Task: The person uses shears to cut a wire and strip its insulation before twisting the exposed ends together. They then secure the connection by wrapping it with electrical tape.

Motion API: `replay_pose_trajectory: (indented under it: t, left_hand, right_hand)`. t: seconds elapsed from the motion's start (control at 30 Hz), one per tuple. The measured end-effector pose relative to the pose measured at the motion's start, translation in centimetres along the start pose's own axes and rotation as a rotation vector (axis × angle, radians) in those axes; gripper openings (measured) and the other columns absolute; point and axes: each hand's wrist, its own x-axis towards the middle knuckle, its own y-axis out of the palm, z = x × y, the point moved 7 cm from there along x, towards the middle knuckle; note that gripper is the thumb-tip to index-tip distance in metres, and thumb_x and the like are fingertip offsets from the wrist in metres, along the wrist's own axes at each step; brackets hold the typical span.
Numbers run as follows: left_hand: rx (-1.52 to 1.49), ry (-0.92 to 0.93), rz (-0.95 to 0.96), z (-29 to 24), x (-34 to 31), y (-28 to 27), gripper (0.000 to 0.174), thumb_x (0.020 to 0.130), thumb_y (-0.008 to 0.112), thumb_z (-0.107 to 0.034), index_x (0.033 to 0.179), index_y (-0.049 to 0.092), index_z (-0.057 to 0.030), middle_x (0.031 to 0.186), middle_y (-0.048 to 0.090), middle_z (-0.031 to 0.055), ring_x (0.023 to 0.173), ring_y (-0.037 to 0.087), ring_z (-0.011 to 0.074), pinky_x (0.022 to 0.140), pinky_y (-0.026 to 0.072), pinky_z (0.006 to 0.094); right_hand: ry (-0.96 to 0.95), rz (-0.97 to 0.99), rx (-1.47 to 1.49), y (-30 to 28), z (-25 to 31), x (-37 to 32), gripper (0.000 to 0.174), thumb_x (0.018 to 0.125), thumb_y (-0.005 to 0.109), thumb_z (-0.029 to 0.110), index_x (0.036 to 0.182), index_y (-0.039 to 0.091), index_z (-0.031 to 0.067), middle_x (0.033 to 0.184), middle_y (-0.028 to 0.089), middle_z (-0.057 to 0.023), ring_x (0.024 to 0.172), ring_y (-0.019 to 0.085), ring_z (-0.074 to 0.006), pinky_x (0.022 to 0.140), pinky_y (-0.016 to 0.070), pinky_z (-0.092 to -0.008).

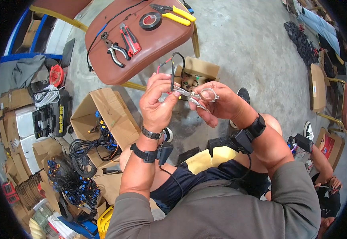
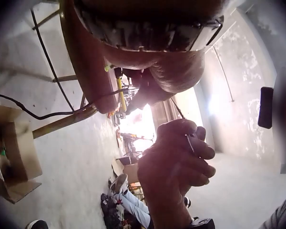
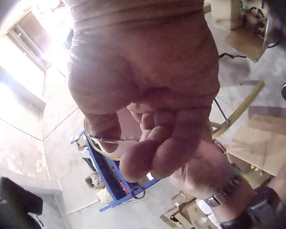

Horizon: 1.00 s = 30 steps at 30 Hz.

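Observation:
Small silver scissors (image 1: 183, 91) are in my right hand (image 1: 221, 101), thumb and fingers at their handle loops. Their blades point left, right at the fingertips of my left hand (image 1: 155, 103). The left hand pinches a thin black cable (image 1: 172, 75) between thumb and fingers. Above the hand the cable bends over, with a short red stretch (image 1: 166, 62) near the bend. In the right wrist view, the curled fingers of the right hand (image 3: 148, 71) hide most of the scissors (image 3: 112, 140). The left hand (image 2: 176, 71) looks dark and backlit in its wrist view.
On a brown chair seat (image 1: 153, 44) lie pliers (image 1: 115, 51), a red utility knife (image 1: 130, 40), black tape (image 1: 150, 20) and yellow-handled wire strippers (image 1: 175, 15). A small carton (image 1: 205, 68) stands beneath the hands. Cartons with bundled cables (image 1: 75, 179) are at left; another person's arm (image 1: 321, 161) shows at right.

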Motion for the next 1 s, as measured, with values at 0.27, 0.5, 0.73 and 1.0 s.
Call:
replay_pose_trajectory:
  t: [0.27, 0.5, 0.73, 1.0]
  left_hand:
    - [-0.013, 0.03, 0.049, -0.3, 0.1, -0.3, 0.012, 0.077, 0.072, 0.002, 0.086, 0.067, -0.0033, 0.095, 0.07, 0.0054, 0.11, 0.055, 0.026, 0.106, 0.035, 0.0464]
    - [-0.025, 0.027, 0.007, -0.2, 0.3, -0.5, 0.012, 0.076, 0.074, -0.001, 0.086, 0.068, -0.0052, 0.093, 0.071, 0.0038, 0.108, 0.059, 0.0255, 0.107, 0.0339, 0.0494]
    - [-0.123, -0.06, -0.002, 0.3, 0.1, -0.3, 0.008, 0.08, 0.071, -0.001, 0.087, 0.067, -0.0012, 0.097, 0.071, 0.0063, 0.112, 0.056, 0.0266, 0.102, 0.0387, 0.0435]
    - [-0.47, -0.288, -0.092, 2.1, -0.4, 0.2, 0.012, 0.082, 0.07, -0.002, 0.093, 0.069, 0.0007, 0.095, 0.07, 0.0121, 0.108, 0.06, 0.0262, 0.099, 0.0423, 0.042]
  right_hand:
    - [-0.009, 0.086, 0.019, 0.6, -0.1, 0.0, 0.04, 0.092, 0.061, 0.033, 0.097, 0.062, -0.0066, 0.063, 0.062, -0.0125, 0.045, 0.06, -0.0182, 0.041, 0.05, -0.0271]
    - [0.008, 0.074, -0.009, 0.4, -0.7, 0.0, 0.034, 0.09, 0.065, 0.028, 0.099, 0.062, -0.0046, 0.066, 0.062, -0.0106, 0.047, 0.061, -0.0167, 0.043, 0.05, -0.0266]
    - [0.015, 0.079, -0.061, 0.6, -0.8, 0.2, 0.029, 0.09, 0.067, 0.025, 0.1, 0.063, -0.0016, 0.069, 0.063, -0.0085, 0.052, 0.062, -0.015, 0.047, 0.0497, -0.0245]
    - [0.007, -0.062, -0.326, 0.3, 0.6, 0.4, 0.025, 0.087, 0.068, 0.022, 0.097, 0.063, -0.0001, 0.066, 0.062, -0.006, 0.051, 0.057, -0.0105, 0.046, 0.044, -0.022]
